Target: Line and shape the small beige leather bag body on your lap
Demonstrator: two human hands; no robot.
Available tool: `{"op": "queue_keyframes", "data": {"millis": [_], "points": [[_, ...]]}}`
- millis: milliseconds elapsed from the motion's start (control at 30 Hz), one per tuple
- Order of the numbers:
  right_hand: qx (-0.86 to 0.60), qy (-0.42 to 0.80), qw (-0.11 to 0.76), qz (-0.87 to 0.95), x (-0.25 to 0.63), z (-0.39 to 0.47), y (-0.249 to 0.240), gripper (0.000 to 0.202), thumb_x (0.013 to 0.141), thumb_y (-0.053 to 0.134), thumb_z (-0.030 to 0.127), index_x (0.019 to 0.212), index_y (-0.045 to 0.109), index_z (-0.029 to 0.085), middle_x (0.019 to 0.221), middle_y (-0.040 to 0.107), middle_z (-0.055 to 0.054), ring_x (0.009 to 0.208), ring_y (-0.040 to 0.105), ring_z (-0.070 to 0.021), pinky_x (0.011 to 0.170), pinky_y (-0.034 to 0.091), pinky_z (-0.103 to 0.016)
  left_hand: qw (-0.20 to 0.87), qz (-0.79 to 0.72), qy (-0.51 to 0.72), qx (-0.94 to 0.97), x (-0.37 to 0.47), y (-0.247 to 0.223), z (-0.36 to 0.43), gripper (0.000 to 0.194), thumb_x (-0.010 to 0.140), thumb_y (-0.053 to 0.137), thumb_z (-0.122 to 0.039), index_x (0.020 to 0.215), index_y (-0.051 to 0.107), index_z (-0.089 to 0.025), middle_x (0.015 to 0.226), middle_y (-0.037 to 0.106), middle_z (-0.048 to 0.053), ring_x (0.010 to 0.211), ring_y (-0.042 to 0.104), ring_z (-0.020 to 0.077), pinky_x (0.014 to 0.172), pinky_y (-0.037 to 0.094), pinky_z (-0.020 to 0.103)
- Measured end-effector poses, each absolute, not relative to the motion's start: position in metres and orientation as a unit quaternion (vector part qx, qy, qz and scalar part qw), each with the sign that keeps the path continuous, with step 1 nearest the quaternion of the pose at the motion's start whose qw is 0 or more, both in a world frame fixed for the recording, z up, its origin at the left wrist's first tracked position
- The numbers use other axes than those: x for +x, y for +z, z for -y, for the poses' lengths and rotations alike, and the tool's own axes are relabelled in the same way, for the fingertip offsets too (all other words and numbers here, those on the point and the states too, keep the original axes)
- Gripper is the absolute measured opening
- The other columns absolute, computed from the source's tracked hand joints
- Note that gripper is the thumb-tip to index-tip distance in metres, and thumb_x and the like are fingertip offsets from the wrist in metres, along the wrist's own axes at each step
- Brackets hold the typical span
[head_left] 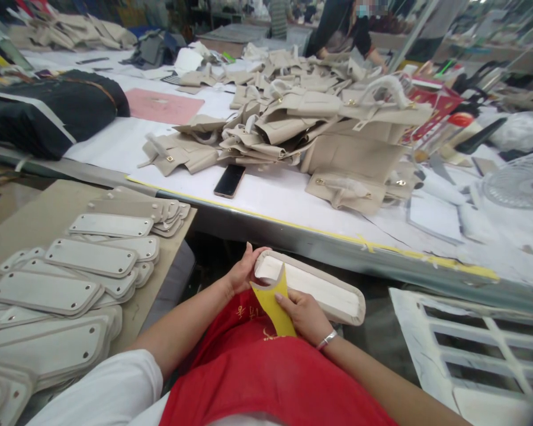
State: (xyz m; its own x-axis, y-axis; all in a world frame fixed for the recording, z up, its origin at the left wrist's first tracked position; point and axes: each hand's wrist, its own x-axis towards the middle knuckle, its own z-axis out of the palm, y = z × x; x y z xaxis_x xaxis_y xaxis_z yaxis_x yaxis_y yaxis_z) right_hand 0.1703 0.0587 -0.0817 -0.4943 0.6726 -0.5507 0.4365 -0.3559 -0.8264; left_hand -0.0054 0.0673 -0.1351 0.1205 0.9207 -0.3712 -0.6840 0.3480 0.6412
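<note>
A long beige bag-base panel (pixel 320 290) with rounded ends and a white inner face rests over my lap. My left hand (pixel 243 271) grips its left end. My right hand (pixel 302 313) presses a yellow strip (pixel 273 303) against the panel's near edge; the strip curls up over the left end. A red apron (pixel 266 373) covers my lap below both hands.
Stacks of similar beige panels (pixel 71 278) lie on a board at my left. Across the white worktable (pixel 270 195) are a black phone (pixel 230 180) and a heap of beige bag parts (pixel 302 124). A white grille (pixel 484 349) sits at right. Another person (pixel 346 29) works at the far side.
</note>
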Motion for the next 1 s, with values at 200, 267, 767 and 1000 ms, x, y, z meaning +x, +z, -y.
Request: {"op": "queue_keyframes", "data": {"millis": [200,267,767,1000], "points": [[-0.534,0.671,0.094,0.506,0.153,-0.045,-0.097,0.037,0.072,0.053,0.053,0.064,0.052,0.017,0.037,0.047,0.005,0.03,0.039,-0.0076,0.031,0.026,-0.018,0.735,-0.348,0.561,0.153,-0.009,-0.14,-0.064,0.069,0.079,0.026,-0.072,0.115,0.052,-0.02,0.105,0.062,0.006,0.094,0.059,0.0208,0.082,0.044,0.031],[-0.544,0.671,0.108,0.493,0.147,-0.041,-0.104,0.04,0.069,0.053,0.057,0.063,0.052,0.017,0.034,0.046,0.005,0.03,0.039,-0.0079,0.03,0.027,-0.018,0.742,-0.33,0.565,0.148,-0.011,-0.141,-0.062,0.069,0.079,0.026,-0.072,0.117,0.051,-0.02,0.109,0.061,0.007,0.098,0.057,0.0222,0.086,0.043,0.033],[-0.581,0.677,0.18,0.414,0.135,-0.044,-0.125,0.048,0.061,0.052,0.066,0.058,0.052,0.018,0.027,0.039,0.004,0.026,0.035,-0.0089,0.029,0.023,-0.02,0.644,-0.469,0.563,0.22,0.002,-0.135,-0.075,0.061,0.081,0.033,-0.067,0.108,0.056,-0.017,0.093,0.064,0.004,0.086,0.058,0.017,0.078,0.044,0.025],[-0.579,0.698,0.168,0.387,0.145,-0.05,-0.123,0.045,0.067,0.053,0.062,0.058,0.052,0.018,0.03,0.044,0.003,0.028,0.036,-0.0085,0.03,0.022,-0.02,0.571,-0.563,0.508,0.314,0.007,-0.14,-0.087,0.063,0.083,0.026,-0.066,0.099,0.059,-0.015,0.088,0.063,0.005,0.075,0.056,0.0142,0.069,0.043,0.023]]}}
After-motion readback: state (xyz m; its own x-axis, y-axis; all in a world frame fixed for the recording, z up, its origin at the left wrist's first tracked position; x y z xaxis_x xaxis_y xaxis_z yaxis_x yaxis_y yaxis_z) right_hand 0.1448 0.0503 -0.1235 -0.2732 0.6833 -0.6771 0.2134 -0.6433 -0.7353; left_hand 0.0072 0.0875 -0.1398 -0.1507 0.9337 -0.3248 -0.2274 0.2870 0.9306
